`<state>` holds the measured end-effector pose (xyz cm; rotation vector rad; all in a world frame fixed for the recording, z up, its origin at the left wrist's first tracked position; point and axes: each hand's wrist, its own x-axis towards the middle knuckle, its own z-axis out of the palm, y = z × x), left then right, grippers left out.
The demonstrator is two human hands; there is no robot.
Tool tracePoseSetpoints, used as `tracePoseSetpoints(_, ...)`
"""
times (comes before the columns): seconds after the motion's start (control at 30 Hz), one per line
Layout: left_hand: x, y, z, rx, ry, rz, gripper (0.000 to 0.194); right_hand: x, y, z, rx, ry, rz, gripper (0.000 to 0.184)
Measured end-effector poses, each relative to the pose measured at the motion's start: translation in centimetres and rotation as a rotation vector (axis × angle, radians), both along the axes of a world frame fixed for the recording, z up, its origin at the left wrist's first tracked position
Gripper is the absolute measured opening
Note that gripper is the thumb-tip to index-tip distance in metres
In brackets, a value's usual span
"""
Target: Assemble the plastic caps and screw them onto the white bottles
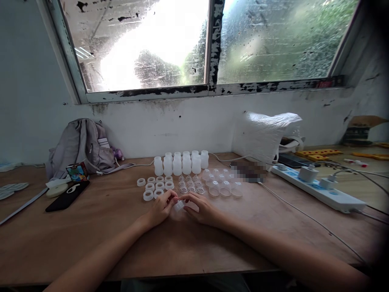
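My left hand [162, 209] and my right hand [200, 207] meet over the middle of the table, fingers closed round a small translucent plastic piece [179, 205]. Its exact kind is partly hidden by my fingers. Just beyond my left hand lie several white plastic screw rings [148, 195] in rows. Several small clear teat-like pieces [191, 189] sit in rows beyond my fingertips. To their right stand several clear domed caps [225, 191]. Behind all of these, frosted white bottles [177, 164] stand upright without lids.
A wooden table [152, 255] bears everything. At left are a grey backpack [80, 142], a black phone [67, 197] and a small colourful box [78, 172]. At right lie a white power strip [317, 188] with cables and a white plastic bag [258, 136]. A blurred patch covers a dark object.
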<state>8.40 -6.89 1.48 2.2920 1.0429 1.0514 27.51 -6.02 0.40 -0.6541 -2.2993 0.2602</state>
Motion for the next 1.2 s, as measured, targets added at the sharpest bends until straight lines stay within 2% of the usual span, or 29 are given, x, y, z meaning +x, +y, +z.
tracePoseSetpoints(0.23, 0.0, 0.1, -0.1, -0.18, -0.186, -0.032, 0.028, -0.5, -0.4, 0.0, -0.167, 0.183, -0.088, 0.01)
tracePoseSetpoints(0.33, -0.3, 0.0, -0.1, -0.139, -0.107, -0.072, 0.03, -0.6, -0.1, -0.3, -0.228, 0.208, -0.105, 0.009)
tracePoseSetpoints(0.5, -0.3, -0.1, -0.5, -0.079, 0.004, -0.105, 0.028, -1.1, 0.2, -0.7, -0.232, 0.196, -0.153, 0.007)
tracePoseSetpoints(0.67, -0.4, 0.0, -0.7, -0.078, -0.014, -0.062, 0.026, -1.6, 0.0, -0.4, -0.267, 0.184, -0.141, 0.014)
tracePoseSetpoints(0.8, 0.1, 0.4, -0.2, -0.15, -0.08, 0.004, 0.023, -1.7, 0.2, -0.2, -0.363, 0.262, -0.142, 0.019)
tracePoseSetpoints(1.0, 2.7, 2.5, -0.3, -0.39, -0.191, 0.204, 0.021, -1.7, 1.7, -0.5, -0.655, 0.46, -0.188, 0.025)
tracePoseSetpoints(1.1, 4.3, 3.5, -1.0, -0.395, -0.275, 0.257, 0.021, -1.3, 2.2, -0.7, -0.733, 0.558, -0.193, 0.028)
tracePoseSetpoints(1.2, 5.2, 3.6, -1.5, -0.361, -0.327, 0.266, 0.022, -0.8, 2.3, -0.7, -0.711, 0.541, -0.209, 0.029)
